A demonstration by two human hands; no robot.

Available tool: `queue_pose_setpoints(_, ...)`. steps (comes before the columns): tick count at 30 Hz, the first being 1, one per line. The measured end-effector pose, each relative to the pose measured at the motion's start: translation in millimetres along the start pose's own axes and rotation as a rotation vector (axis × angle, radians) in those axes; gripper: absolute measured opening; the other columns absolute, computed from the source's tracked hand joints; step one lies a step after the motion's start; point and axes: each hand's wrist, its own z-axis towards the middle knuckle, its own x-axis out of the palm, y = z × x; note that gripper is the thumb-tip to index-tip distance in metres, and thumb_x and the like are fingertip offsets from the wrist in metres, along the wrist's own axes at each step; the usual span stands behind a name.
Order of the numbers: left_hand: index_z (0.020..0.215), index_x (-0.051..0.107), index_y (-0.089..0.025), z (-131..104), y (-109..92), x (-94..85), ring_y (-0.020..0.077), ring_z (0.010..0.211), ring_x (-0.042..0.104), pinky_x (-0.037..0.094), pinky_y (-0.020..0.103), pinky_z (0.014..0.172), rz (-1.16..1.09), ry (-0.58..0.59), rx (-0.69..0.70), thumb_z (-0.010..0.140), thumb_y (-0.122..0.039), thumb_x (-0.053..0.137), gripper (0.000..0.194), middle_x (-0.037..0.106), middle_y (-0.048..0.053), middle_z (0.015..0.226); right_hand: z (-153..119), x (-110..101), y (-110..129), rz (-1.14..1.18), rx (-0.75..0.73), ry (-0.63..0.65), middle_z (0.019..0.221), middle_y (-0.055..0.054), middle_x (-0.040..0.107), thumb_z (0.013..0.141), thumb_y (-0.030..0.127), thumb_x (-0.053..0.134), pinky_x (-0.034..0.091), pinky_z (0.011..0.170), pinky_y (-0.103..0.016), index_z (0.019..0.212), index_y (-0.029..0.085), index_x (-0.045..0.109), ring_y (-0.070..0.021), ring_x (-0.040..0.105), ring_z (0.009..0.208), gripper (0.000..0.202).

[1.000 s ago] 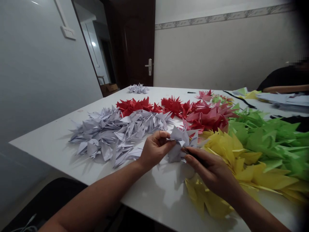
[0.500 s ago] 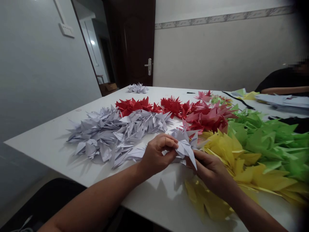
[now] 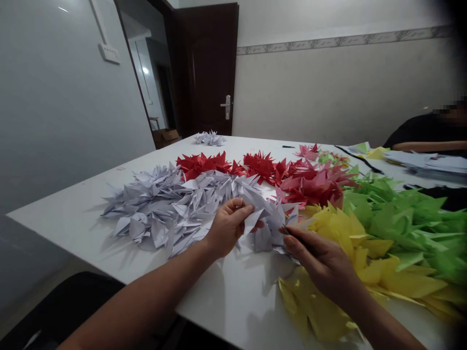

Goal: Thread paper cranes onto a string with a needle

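Note:
My left hand [image 3: 229, 224] pinches a white folded paper crane [image 3: 252, 219] between thumb and fingers, just above the table. My right hand [image 3: 321, 255] is closed, fingertips and thumb together on a thin, dark, needle-like piece [image 3: 285, 229] whose far end I cannot make out. Between the hands lie more white folded papers [image 3: 268, 236], close to the right fingertips. A large heap of white paper cranes [image 3: 153, 199] spreads left of and beyond my left hand. Yellow folded papers [image 3: 339, 228] lie beside and under my right forearm.
Red folded papers [image 3: 204, 163], pink ones [image 3: 317, 182] and a green heap [image 3: 397, 214] cover much of the white table [image 3: 73, 206]. A small white pile [image 3: 210, 138] stands at the far edge. Stacked papers [image 3: 419, 159] lie near a seated person [image 3: 419, 131] at the right.
My left hand has drawn slightly left and away from the right one, with a white crane in its pinch. A dark tip now shows at my right fingertips. The view has tilted up slightly.

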Motion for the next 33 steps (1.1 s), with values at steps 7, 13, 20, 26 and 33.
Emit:
queue_pose_setpoints(7, 0.073, 0.048, -0.017, -1.2, 4.0, -0.8, 0.0128, 0.048, 0.062, 0.041, 0.016, 0.039, 0.074, 0.077, -0.028, 0.055, -0.038, 0.081, 0.043, 0.063, -0.002, 0.059, 2.4, 1.4, -0.2, -0.060, -0.098, 0.028, 0.078, -0.006, 0.073, 0.085, 0.036, 0.052, 0.053, 0.059, -0.026, 0.091, 0.018, 0.072, -0.0172, 0.067, 0.064, 0.028)
queue_pose_setpoints(13, 0.071, 0.052, -0.016, 0.2, 5.0, -5.0, 0.0042, 0.041, 0.048, 0.041, 0.015, 0.036, 0.276, 0.028, 0.187, 0.056, -0.038, 0.081, 0.039, 0.055, -0.006, 0.056, 1.7, 1.1, -7.8, -0.003, -0.011, -0.030, 0.083, -0.008, 0.072, 0.080, 0.044, 0.059, 0.054, 0.061, -0.028, 0.103, 0.016, 0.068, -0.0181, 0.066, 0.068, 0.037)
queue_pose_setpoints(20, 0.084, 0.062, -0.013, -5.5, 12.6, -7.9, 0.0064, 0.041, 0.051, 0.040, 0.017, 0.040, 0.580, 0.260, 0.159, 0.070, -0.037, 0.070, 0.028, 0.055, -0.004, 0.051, 3.0, 3.3, -7.7, 0.189, 0.112, -0.017, 0.065, -0.003, 0.063, 0.078, 0.044, 0.061, 0.046, 0.048, -0.023, 0.080, 0.018, 0.069, -0.0134, 0.056, 0.056, 0.028)
queue_pose_setpoints(26, 0.093, 0.067, -0.016, -1.5, -27.4, -26.1, 0.0087, 0.056, 0.056, 0.040, 0.018, 0.047, 0.921, 0.028, 0.556, 0.073, -0.024, 0.064, 0.021, 0.064, 0.004, 0.074, 9.6, -5.5, -15.4, 0.178, 0.173, -0.188, 0.065, -0.002, 0.062, 0.074, 0.043, 0.065, 0.045, 0.050, -0.023, 0.077, 0.017, 0.066, -0.0130, 0.055, 0.055, 0.026)
queue_pose_setpoints(33, 0.107, 0.066, -0.022, 7.4, -39.0, -47.2, 0.0193, 0.099, 0.058, 0.048, 0.027, 0.078, 1.352, 0.311, 0.459, 0.063, -0.005, 0.057, 0.049, 0.064, 0.007, 0.109, 10.2, -6.3, -23.8, 0.012, 0.155, -0.164, 0.081, -0.007, 0.071, 0.076, 0.046, 0.062, 0.051, 0.063, -0.030, 0.090, 0.018, 0.070, -0.0195, 0.064, 0.070, 0.033)
